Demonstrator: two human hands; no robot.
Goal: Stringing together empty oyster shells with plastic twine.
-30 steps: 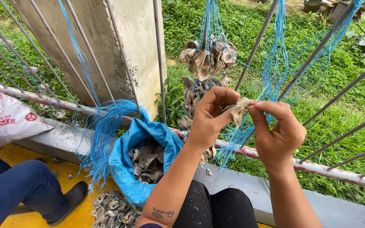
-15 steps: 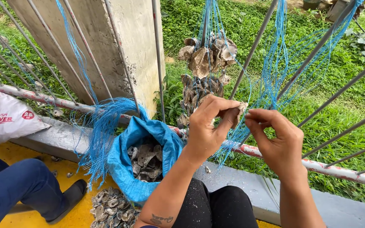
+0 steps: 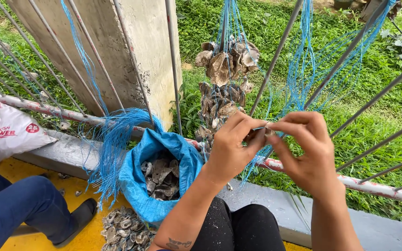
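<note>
My left hand (image 3: 231, 144) and my right hand (image 3: 308, 151) meet in front of the railing, fingertips pinched together around a small oyster shell (image 3: 267, 131) and a thin blue string (image 3: 257, 128). The shell is mostly hidden by my fingers. Behind my hands a strung bunch of oyster shells (image 3: 224, 79) hangs from blue strings (image 3: 303, 65) tied on the metal railing bars (image 3: 275, 51). Below my left forearm a blue sack (image 3: 138, 179) stands open with loose shells inside.
A loose pile of shells (image 3: 124, 227) lies on the yellow floor. Another person's leg in dark blue trousers (image 3: 19, 204) is at the lower left, next to a white bag (image 3: 5, 130). A concrete pillar (image 3: 126, 51), a bundle of blue string (image 3: 112, 139) and grass beyond.
Both hands have drawn closer together and dropped slightly; the shell is now more covered by my fingers, with the string pinched between them.
</note>
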